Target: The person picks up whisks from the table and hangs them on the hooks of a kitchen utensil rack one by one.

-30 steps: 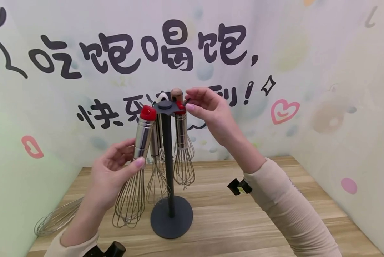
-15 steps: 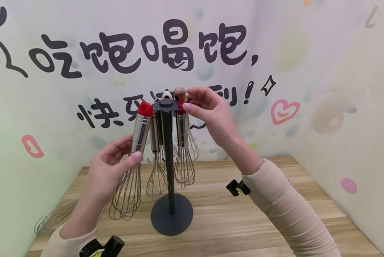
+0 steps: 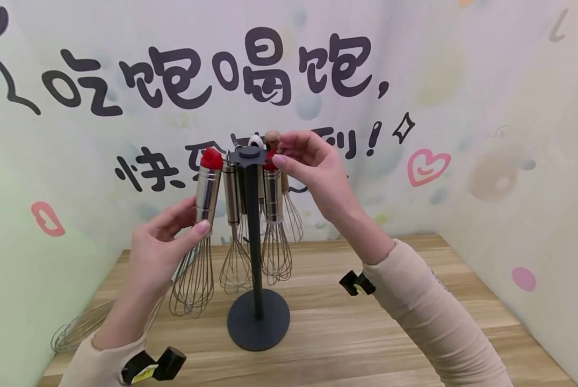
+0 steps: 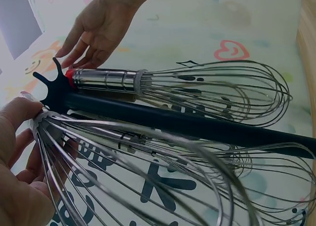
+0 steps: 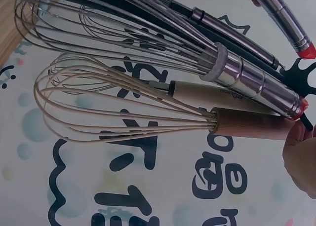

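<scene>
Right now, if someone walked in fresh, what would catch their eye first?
Probably the dark stand at the middle of the wooden table, hung with several whisks. The left hand grips a steel whisk with a red cap beside the stand's top, while the right hand touches the hanger at that top. Behind them, big black lettering fills the pale wall.

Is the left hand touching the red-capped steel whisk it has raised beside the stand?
Touching. The head view shows the left hand with thumb and fingers pinching the red-capped whisk at the handle's lower end.
</scene>
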`<action>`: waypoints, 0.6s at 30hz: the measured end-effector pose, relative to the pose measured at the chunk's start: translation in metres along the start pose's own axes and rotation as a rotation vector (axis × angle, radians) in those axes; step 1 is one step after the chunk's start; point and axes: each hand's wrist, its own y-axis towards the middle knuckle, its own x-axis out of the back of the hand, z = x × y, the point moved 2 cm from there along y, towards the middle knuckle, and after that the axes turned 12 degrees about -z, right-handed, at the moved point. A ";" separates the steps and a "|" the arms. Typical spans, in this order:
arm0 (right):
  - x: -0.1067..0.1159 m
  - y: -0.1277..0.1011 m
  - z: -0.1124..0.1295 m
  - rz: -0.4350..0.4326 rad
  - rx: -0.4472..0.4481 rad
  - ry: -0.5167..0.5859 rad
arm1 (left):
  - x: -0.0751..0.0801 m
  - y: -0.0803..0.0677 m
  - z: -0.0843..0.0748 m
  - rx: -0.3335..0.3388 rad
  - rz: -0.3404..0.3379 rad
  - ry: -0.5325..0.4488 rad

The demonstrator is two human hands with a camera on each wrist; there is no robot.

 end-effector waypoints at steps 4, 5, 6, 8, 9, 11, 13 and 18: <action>0.000 0.000 -0.001 -0.002 0.018 -0.020 | 0.000 0.001 0.001 -0.016 -0.006 -0.007; 0.000 0.000 -0.001 -0.002 0.023 -0.027 | 0.001 0.001 0.001 -0.023 -0.006 -0.011; 0.000 0.000 -0.001 -0.004 0.026 -0.034 | 0.001 0.002 0.001 -0.032 -0.006 -0.019; 0.000 0.000 -0.001 -0.007 0.030 -0.044 | 0.002 0.002 0.001 -0.045 0.000 -0.022; 0.000 0.000 -0.001 -0.008 0.031 -0.048 | 0.002 0.002 0.000 -0.054 0.000 -0.018; 0.000 0.000 -0.002 -0.011 0.034 -0.053 | 0.004 0.003 -0.001 -0.063 0.003 -0.005; 0.001 0.001 -0.002 -0.013 0.035 -0.048 | 0.005 0.004 -0.002 -0.071 0.006 0.018; 0.001 0.001 -0.002 -0.014 0.035 -0.036 | 0.006 0.006 -0.002 -0.101 0.007 0.054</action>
